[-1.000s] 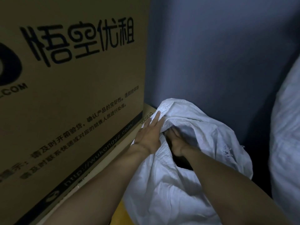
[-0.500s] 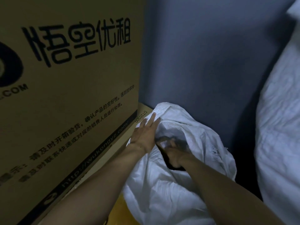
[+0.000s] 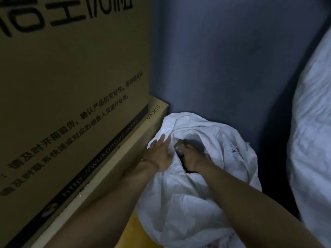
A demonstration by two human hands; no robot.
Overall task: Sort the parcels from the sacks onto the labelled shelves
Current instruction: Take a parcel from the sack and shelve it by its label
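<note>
— Well, what do you see from your side?

— I look down through the head camera. The white sack [image 3: 188,203] stands in the corner, against the blue wall [image 3: 223,59] and just beside the low flat carton [image 3: 125,153]. Its mouth is open toward me.

— And the left hand?

— My left hand [image 3: 159,154] lies flat on the left edge of the sack, fingers straight and a little spread, pressing the cloth toward the carton. It holds nothing.

— The right one?

— The right hand [image 3: 192,158] is inside the mouth of the sack, back of the hand up. Its fingers go down into the shadow, so I cannot tell whether they grip something or not. Under the wrist there is a dark shape [image 3: 187,170]; it is too dim to say if it is a parcel.

— What else is around?

— On the left a big cardboard box [image 3: 71,86] with black printed characters stands on the low carton. On the right edge there is a second white sack [image 3: 313,140], full and wrinkled, apart from the first one. Below, between my forearms, a yellow surface [image 3: 136,228] shows.
</note>
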